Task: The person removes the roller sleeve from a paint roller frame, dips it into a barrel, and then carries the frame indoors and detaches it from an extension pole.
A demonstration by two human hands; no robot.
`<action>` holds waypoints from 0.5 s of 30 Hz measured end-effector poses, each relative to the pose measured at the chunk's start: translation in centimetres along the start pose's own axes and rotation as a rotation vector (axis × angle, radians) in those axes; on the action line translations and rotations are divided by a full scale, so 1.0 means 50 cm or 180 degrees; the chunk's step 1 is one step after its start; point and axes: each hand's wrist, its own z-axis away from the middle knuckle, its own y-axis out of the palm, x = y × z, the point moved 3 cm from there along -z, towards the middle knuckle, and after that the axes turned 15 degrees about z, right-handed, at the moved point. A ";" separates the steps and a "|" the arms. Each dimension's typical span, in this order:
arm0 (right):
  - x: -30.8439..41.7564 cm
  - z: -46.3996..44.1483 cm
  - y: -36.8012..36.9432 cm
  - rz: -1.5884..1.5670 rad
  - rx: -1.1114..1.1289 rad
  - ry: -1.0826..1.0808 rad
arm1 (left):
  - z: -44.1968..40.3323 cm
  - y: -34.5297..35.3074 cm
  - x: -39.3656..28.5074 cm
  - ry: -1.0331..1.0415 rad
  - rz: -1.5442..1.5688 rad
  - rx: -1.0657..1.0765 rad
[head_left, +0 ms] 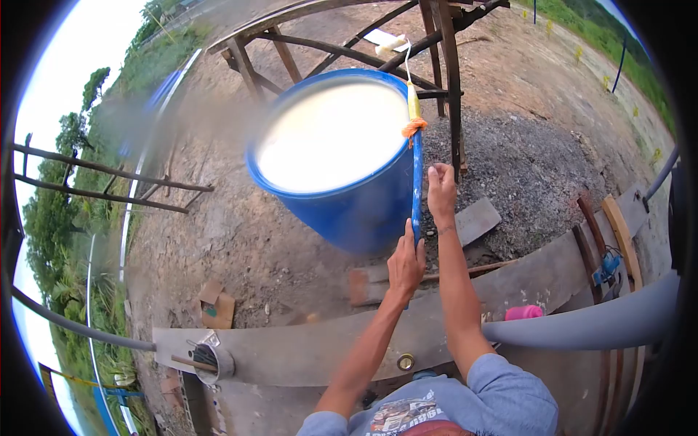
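Observation:
A paint roller has a blue pole (416, 182) with orange cloth (414, 128) tied where it joins the yellow handle (414, 103). Its pale roller head (391, 46) lies beyond the far rim of a big blue tub (349, 218) filled with whitish liquid (334, 134). Low on the pole, my left hand (407, 265) is wrapped round it, right of the tub's base. My right hand (442, 190) is raised just right of the pole, apart from it, fingers curled together; whether anything small is inside is hidden.
Behind the tub stands a wooden frame (449, 80). A grey board (291, 352) crosses in front of me, bearing a round tin (406, 362), a pink roll (523, 312) and a container of tools (216, 363). A thick grey pipe (589, 323) runs at right. Gravel (531, 174) covers the ground there.

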 end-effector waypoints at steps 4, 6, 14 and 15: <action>-0.018 0.060 0.025 -0.1147 0.1045 0.0548 | 0.007 -0.008 0.008 -0.0399 -0.0091 0.0190; -0.018 0.068 0.029 -0.1970 0.1450 0.0950 | 0.016 -0.011 0.015 -0.0358 -0.0145 0.0202; 0.069 0.073 -0.028 0.1274 -0.0469 -0.0703 | 0.041 -0.007 0.030 -0.0327 -0.0411 0.0366; 0.113 0.100 -0.028 0.2159 -0.1155 -0.1368 | 0.041 -0.004 0.026 -0.0325 -0.0386 0.0364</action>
